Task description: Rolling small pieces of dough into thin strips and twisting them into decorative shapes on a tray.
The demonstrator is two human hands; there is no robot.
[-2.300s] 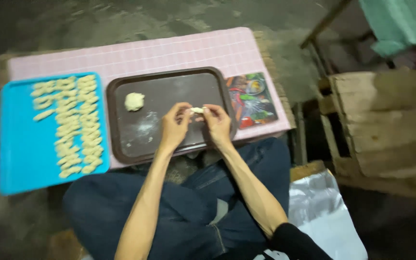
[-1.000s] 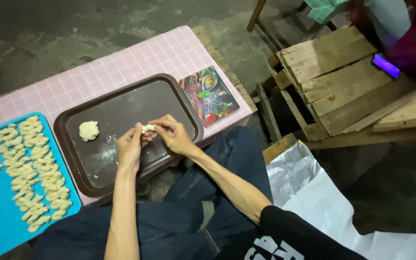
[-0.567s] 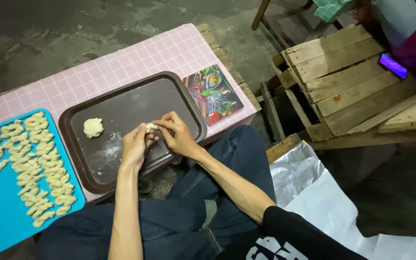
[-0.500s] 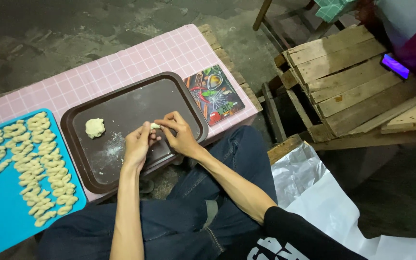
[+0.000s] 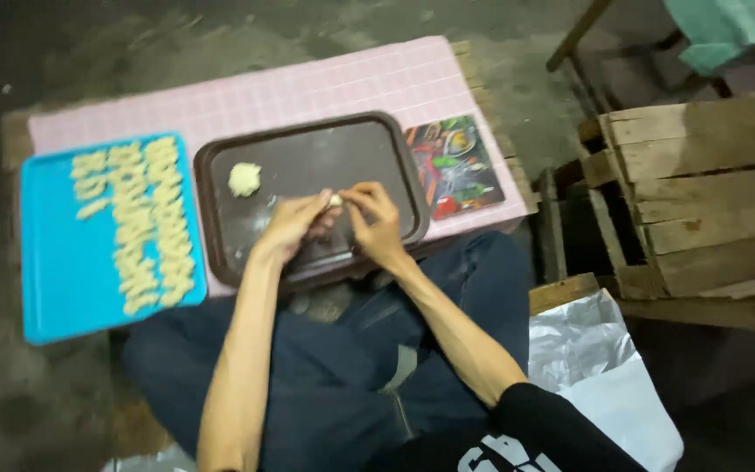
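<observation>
**Both hands pinching a small dough piece over the brown tray**

Tabletop (image 5: 325, 83): pink checked surface, running from the left of the frame to the right of centre, tilted slightly so its right end sits higher.

Blue tray (image 5: 63, 288): left of frame, long axis roughly top to bottom. It carries columns of pale shaped dough pieces (image 5: 146, 218), the columns running along the tray's length.

Brown tray (image 5: 308, 157): centre of frame, just right of the blue tray, long axis left to right. A round dough lump (image 5: 244, 178) lies in its upper left part, well apart from the hands.

Colourful printed card (image 5: 454, 164): flat on the tabletop, just beside the brown tray's right edge.

Wooden crate (image 5: 701, 201): right of frame, off the tabletop.

Left hand (image 5: 294, 225) and right hand (image 5: 376, 223): over the lower middle of the brown tray, fingertips meeting. Both are closed in a pinch on a small dough piece (image 5: 335, 200). Only a pale spot shows between the fingertips; its long axis and heading cannot be told.
</observation>
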